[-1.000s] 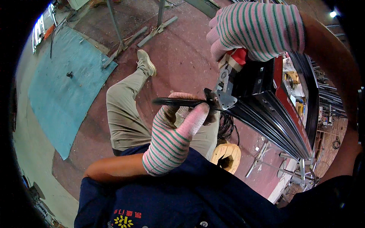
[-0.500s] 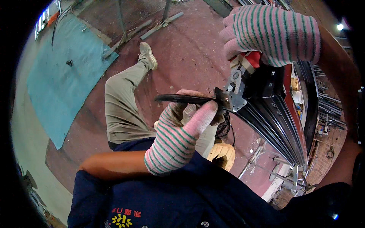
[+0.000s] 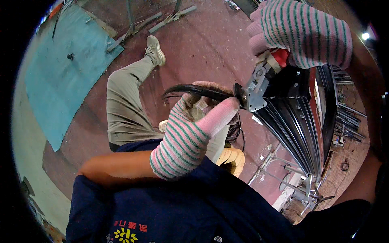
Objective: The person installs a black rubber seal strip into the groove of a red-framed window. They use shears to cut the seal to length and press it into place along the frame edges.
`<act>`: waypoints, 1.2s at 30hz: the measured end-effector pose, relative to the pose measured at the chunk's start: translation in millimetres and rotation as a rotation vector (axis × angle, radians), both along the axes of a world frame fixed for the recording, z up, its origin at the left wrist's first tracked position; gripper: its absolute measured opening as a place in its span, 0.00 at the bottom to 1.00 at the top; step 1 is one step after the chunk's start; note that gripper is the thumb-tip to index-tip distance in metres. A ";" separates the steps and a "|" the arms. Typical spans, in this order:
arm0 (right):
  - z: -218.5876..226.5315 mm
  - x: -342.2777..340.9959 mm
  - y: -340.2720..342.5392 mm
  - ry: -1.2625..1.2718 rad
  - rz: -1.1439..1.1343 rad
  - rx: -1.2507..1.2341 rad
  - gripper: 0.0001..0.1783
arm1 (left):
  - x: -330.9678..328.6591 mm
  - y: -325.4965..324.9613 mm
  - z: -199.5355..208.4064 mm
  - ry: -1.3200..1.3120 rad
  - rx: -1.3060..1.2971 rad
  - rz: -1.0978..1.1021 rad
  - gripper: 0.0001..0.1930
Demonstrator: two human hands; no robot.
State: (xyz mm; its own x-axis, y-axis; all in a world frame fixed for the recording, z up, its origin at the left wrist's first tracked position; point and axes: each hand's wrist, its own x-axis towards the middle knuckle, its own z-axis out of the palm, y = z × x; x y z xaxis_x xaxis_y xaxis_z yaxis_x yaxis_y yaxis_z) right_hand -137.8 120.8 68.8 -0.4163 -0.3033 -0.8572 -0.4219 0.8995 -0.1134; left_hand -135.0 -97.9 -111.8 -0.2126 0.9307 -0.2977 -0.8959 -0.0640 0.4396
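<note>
Our left hand (image 3: 194,129), gloved in pink and green stripes, pinches a black strip (image 3: 188,88) between the thumb and the curled fingers. One end of the strip arches out freely to the left; the other points toward the metal head of a tool (image 3: 257,87). We grip it close to that head, probably because a bendy strip would sag or swing if held farther back. Where strip and head meet, the thumb and dark parts crowd together, so we cannot tell whether they touch.

Our right hand (image 3: 300,34), gloved likewise, is above and to the right, its fingers wrapped over the tool around the red handle (image 3: 280,57). That hold seems chosen to turn the head toward the strip, so the two hands face each other across a short gap.

In our view the head overlaps the edge of the long black profiles (image 3: 289,125), which run off toward the lower right. Below the strip, beyond our left hand, are a dark cable coil (image 3: 235,131) and a wooden reel (image 3: 235,158). A teal sheet (image 3: 60,81) lies flat on the reddish floor (image 3: 202,44), well apart from the handwork.
</note>
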 end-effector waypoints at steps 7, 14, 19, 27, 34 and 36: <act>-6.2 -7.2 3.5 -0.059 0.036 -0.019 0.22 | -1.2 -3.0 4.4 -0.071 -0.028 0.013 0.10; 2.2 -7.2 -2.5 -0.030 -0.007 -0.058 0.21 | -2.2 -3.0 6.3 -0.093 -0.045 -0.031 0.08; -7.5 -1.0 4.1 0.004 0.047 -0.015 0.19 | -0.6 -3.1 5.1 -0.094 -0.044 -0.012 0.08; 1.4 -4.6 -4.2 0.005 -0.027 -0.055 0.17 | 1.7 -2.3 2.1 -0.069 -0.026 0.022 0.09; 5.9 -5.3 -6.1 0.061 0.052 -0.025 0.12 | 2.0 -2.2 0.6 -0.028 -0.013 0.032 0.09; 5.8 -3.8 -3.7 0.102 0.078 -0.007 0.10 | 3.4 -2.2 -1.1 -0.015 -0.009 0.047 0.09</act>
State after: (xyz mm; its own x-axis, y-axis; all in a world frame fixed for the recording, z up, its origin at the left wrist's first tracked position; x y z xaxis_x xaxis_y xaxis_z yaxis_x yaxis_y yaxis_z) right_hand -141.6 117.1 74.6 -0.4760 -0.3440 -0.8094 -0.5006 0.8627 -0.0722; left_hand -131.6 -100.0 -112.9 -0.2520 0.9170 -0.3091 -0.8983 -0.1028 0.4272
